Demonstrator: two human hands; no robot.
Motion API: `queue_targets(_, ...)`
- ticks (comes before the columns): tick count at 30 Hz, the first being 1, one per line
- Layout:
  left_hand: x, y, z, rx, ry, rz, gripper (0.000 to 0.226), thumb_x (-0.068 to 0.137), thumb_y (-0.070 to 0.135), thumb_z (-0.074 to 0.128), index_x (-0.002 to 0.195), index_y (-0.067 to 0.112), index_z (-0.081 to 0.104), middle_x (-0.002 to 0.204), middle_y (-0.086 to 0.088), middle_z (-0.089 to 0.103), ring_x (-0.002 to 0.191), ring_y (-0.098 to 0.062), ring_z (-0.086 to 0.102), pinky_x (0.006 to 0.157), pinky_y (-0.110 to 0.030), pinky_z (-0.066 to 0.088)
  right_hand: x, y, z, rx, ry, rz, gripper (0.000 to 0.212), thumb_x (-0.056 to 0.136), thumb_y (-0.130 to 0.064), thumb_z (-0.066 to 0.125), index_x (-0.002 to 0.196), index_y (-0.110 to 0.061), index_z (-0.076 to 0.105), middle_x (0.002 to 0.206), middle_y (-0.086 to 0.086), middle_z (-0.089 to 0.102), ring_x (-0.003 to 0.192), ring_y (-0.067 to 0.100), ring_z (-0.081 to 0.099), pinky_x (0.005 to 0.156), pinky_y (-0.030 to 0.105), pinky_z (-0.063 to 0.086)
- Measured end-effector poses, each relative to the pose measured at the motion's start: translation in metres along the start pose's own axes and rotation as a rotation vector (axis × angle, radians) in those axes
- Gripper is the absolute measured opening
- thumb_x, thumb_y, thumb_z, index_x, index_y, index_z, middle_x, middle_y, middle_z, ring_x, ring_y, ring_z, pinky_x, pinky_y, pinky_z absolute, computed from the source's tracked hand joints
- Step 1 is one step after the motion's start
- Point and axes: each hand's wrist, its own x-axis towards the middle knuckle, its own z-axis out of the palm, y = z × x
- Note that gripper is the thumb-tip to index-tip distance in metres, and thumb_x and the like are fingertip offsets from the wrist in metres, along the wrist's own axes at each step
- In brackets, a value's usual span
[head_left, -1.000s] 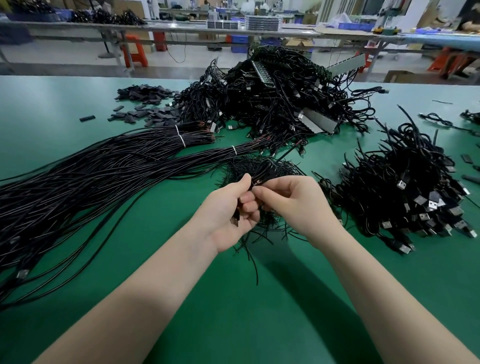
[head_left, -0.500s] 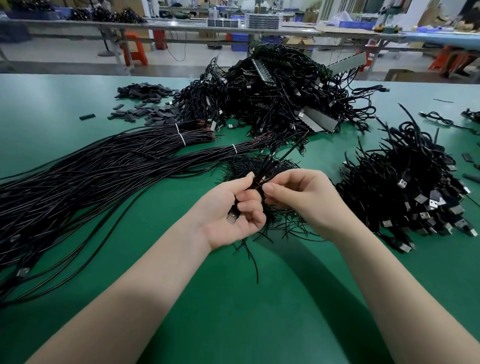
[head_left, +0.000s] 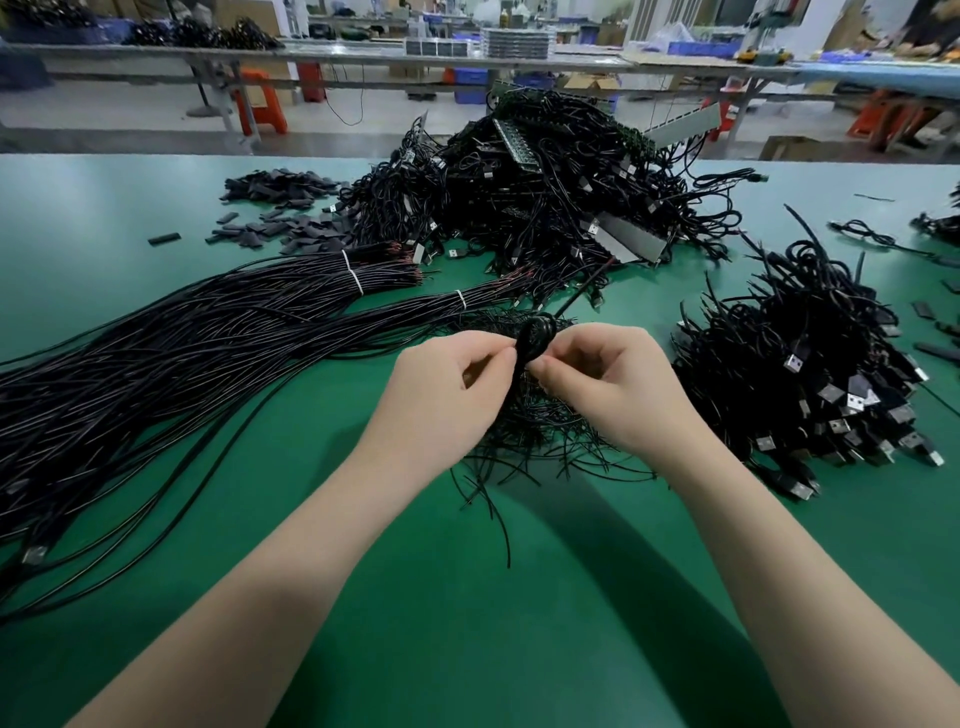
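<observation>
- Cable coil (head_left: 535, 340) is held above the green table (head_left: 467, 623), between the two hands and just over a heap of thin black ties (head_left: 535, 436).
- It is pinched on its left side by the thumb and curled fingers of the left hand (head_left: 447, 384), and on its right side by the fingertips of the right hand (head_left: 613, 384); neither hand is spread.
- A loose tail (head_left: 582, 289) is seen running up and away from the coil toward the large tangled heap (head_left: 545, 192) at the back.
- Judged from the grip, the loops are being bound; whether a tie is already wrapped round them cannot be told, as that part is hidden by the fingers.
- If either pinch is relaxed before the binding is closed, the loops could spring apart and the coil would have to be rewound.
- The free tail could be snagged on the back heap or on the long bundled cables (head_left: 182, 364) when the coil is drawn away, since it points toward them.
- Stray ties could be caught in the loops, because the coil is worked so near the heap beneath.
- A slack binding could come undone once the coil is dropped on the pile of finished coils (head_left: 810, 374) at the right.
</observation>
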Motion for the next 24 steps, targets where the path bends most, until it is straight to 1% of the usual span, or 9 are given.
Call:
queue_targets(3,-0.003,0.006,-0.002,-0.024,-0.027,0.018,0.017,0.089,0.035,0.065,0.073,0.035,0.071,0.055,0.013,0.061,0.048,0.0,0.048,0.048,-0.018,0.038,0.001,0.001,-0.001,0.016,0.0,0.008,0.012,0.087,-0.014,0.07,0.076,-0.01,0.069,0.06,-0.004,0.058,0.052,0.004,0.043,0.051,0.016,0.035)
queue_targets(5,-0.004,0.006,0.0,-0.042,-0.014,0.002,0.017,0.087,0.038,0.07,0.073,0.028,0.073,0.046,0.016,0.052,0.043,0.001,0.042,0.045,-0.012,0.031,0.0,0.001,0.001,-0.023,-0.001,-0.013,0.013,0.086,-0.01,0.069,0.074,-0.011,0.068,0.054,-0.014,0.053,0.049,0.002,0.042,0.05,0.011,0.032)
queue_targets(7,-0.003,0.003,0.001,-0.029,0.006,-0.037,0.025,0.086,0.041,0.069,0.074,0.02,0.073,0.048,0.009,0.053,0.045,-0.003,0.04,0.047,-0.018,0.034,-0.001,-0.001,0.004,-0.059,-0.014,-0.04,0.014,0.086,-0.01,0.069,0.072,-0.013,0.067,0.05,-0.016,0.05,0.047,0.001,0.042,0.049,0.009,0.031)
queue_targets(11,0.004,-0.002,-0.002,-0.064,0.009,-0.049,0.045,0.095,0.036,0.058,0.069,0.0,0.057,0.056,-0.011,0.041,0.053,-0.013,0.036,0.056,-0.032,0.033,0.001,-0.006,0.005,0.002,-0.028,-0.036,0.012,0.086,-0.018,0.072,0.076,-0.011,0.07,0.062,0.003,0.063,0.054,0.004,0.048,0.053,0.02,0.04)
queue_targets(14,0.005,-0.003,-0.002,-0.006,0.056,0.002,0.042,0.097,0.032,0.056,0.068,0.002,0.051,0.05,0.008,0.037,0.048,-0.006,0.032,0.05,-0.023,0.029,-0.001,-0.008,0.006,0.2,-0.015,0.074,0.008,0.085,-0.018,0.074,0.078,-0.014,0.073,0.068,0.005,0.07,0.061,0.009,0.058,0.058,0.024,0.049)
queue_targets(17,0.005,-0.006,-0.002,0.035,0.039,0.008,0.04,0.096,0.032,0.056,0.067,0.005,0.053,0.046,0.009,0.042,0.046,-0.006,0.034,0.046,-0.018,0.027,-0.004,-0.009,0.014,0.08,0.054,0.016,0.009,0.086,-0.016,0.073,0.078,-0.012,0.072,0.068,0.002,0.068,0.061,0.008,0.055,0.06,0.022,0.046)
queue_targets(18,0.007,-0.007,-0.004,-0.002,0.0,-0.019,0.039,0.097,0.033,0.056,0.067,0.007,0.057,0.048,0.006,0.049,0.048,-0.004,0.036,0.048,-0.017,0.028,-0.005,-0.01,0.017,0.009,0.086,-0.036,0.009,0.086,-0.015,0.073,0.078,-0.011,0.071,0.067,-0.002,0.066,0.061,0.007,0.054,0.06,0.02,0.045)
queue_targets(20,0.01,-0.008,-0.009,-0.155,-0.086,-0.108,0.036,0.098,0.031,0.056,0.068,0.013,0.066,0.06,-0.004,0.065,0.056,-0.014,0.052,0.056,-0.025,0.04,-0.006,-0.014,0.02,-0.095,0.133,-0.129,0.009,0.086,-0.014,0.072,0.078,-0.01,0.07,0.069,-0.006,0.064,0.064,0.007,0.054,0.063,0.018,0.044)
queue_targets(24,0.012,-0.006,-0.011,-0.433,-0.159,-0.292,0.031,0.097,0.022,0.058,0.072,0.007,0.069,0.056,0.002,0.063,0.048,-0.012,0.055,0.049,-0.018,0.047,-0.006,-0.017,0.019,-0.186,0.109,-0.189,0.004,0.085,-0.011,0.073,0.08,-0.011,0.072,0.074,-0.012,0.063,0.072,0.002,0.055,0.069,0.018,0.045)
